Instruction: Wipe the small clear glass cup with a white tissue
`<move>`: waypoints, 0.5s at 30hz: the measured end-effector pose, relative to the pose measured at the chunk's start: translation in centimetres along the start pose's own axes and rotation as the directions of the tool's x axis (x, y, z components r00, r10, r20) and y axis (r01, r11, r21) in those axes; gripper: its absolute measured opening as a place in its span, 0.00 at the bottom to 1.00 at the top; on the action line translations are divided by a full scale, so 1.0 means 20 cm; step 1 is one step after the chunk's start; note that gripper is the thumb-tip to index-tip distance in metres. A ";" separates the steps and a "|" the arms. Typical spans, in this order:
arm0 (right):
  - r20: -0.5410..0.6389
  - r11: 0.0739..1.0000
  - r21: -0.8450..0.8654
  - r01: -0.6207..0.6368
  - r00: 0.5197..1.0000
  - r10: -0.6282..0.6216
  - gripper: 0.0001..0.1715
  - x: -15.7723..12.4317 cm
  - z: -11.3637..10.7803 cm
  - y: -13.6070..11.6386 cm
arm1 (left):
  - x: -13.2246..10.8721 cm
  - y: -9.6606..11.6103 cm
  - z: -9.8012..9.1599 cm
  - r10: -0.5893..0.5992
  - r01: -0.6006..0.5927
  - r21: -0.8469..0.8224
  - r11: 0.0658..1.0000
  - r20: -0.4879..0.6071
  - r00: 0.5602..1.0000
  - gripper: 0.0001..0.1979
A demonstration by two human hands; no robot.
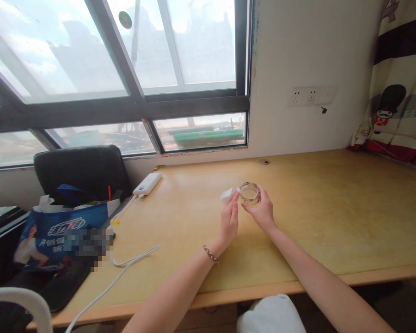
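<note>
Over the middle of the wooden desk (333, 208), my right hand (262, 210) grips a clear round glass jar (250, 193) from its right side, with the jar's mouth facing up towards me. My left hand (230, 216), with a chain bracelet at the wrist, is closed on a small white tissue or cloth (226, 196). A tip of the white piece sits at the jar's left rim. Whether it touches the glass I cannot tell.
A white power bank (147, 184) with a cable lies at the desk's back left. A white cord (125, 268) trails over the front left edge. Left of the desk stand a blue bag (65, 231) and a black chair (81, 169). Wall sockets (312, 95) are behind.
</note>
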State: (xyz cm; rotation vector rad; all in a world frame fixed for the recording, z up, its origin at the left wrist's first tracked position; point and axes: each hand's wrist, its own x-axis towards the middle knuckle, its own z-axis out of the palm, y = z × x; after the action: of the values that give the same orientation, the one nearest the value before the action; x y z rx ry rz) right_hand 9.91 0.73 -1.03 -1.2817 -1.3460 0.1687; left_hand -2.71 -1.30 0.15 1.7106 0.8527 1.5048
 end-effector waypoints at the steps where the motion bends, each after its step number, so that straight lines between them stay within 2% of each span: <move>1: 0.019 1.000 0.014 0.002 1.000 -0.002 0.41 0.00 0.00 0.00 | 0.01 0.00 -0.01 0.006 -0.006 0.001 1.000 0.007 1.000 0.19; 8: 0.182 0.986 0.116 0.118 0.974 -0.138 0.40 0.00 -0.04 -0.09 | 0.07 0.02 -0.06 -0.020 0.020 -0.051 0.998 0.000 1.000 0.19; 15: 0.298 0.974 0.179 0.137 0.936 -0.187 0.41 -0.01 -0.04 -0.11 | 0.12 -0.02 -0.12 -0.089 0.090 -0.161 0.983 0.012 0.996 0.19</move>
State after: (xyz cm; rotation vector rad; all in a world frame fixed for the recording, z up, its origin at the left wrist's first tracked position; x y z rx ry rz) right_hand 9.24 -0.74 0.68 -1.0351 -1.6698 0.3676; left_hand -4.88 1.07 1.40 1.5381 0.7731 1.4669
